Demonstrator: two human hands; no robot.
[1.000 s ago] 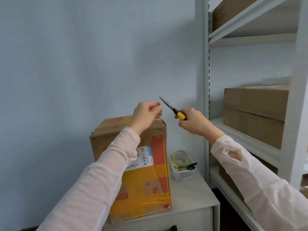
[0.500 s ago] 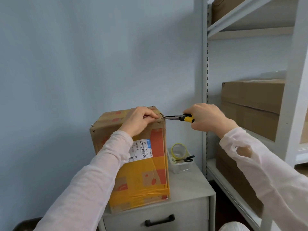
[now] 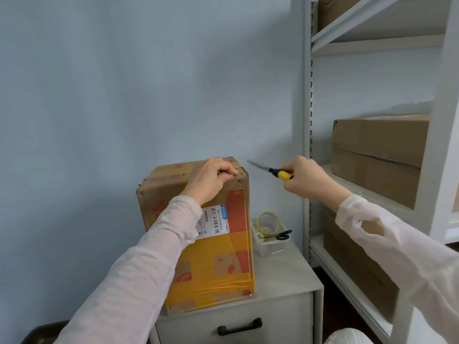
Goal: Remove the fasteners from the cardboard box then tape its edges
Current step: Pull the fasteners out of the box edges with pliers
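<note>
Our left hand (image 3: 211,180) grips the box's (image 3: 223,256) top right corner, and our right hand (image 3: 308,181), clenched round the pliers (image 3: 271,171), aims them leftward at it, just short.

Left hand (image 3: 210,180) curled, right hand (image 3: 306,182) clenched

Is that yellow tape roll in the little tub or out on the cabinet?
In. The tape roll stands on edge inside the clear tub, with the scissors lying across it.
</note>
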